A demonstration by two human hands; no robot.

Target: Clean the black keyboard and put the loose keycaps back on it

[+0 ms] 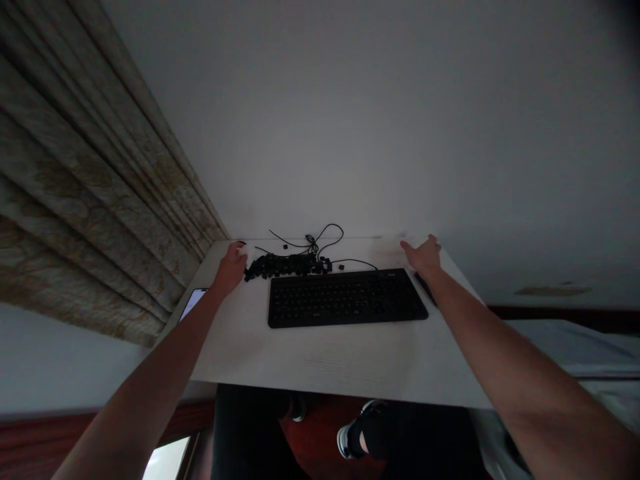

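Observation:
My left hand (pixel 232 267) is at the back left of the white desk, left of a pile of loose black keycaps (pixel 285 265). Its fingers are curled, with a small dark thing (pixel 241 243) at their tips that I cannot make out. Toward the back right corner, my right hand (pixel 424 255) has its thumb and fingers apart and holds nothing. A black keyboard (pixel 345 298) lies flat between my forearms, in front of the pile. Its thin black cable (pixel 355 261) runs back to a coiled bundle by the wall.
A phone (pixel 193 301) with a lit screen lies at the desk's (pixel 330 360) left edge, beside my left forearm. Partly under my right forearm is a dark narrow object (pixel 425 288). Patterned curtains (pixel 100 160) hang at left; a wall (pixel 350 133) rises behind.

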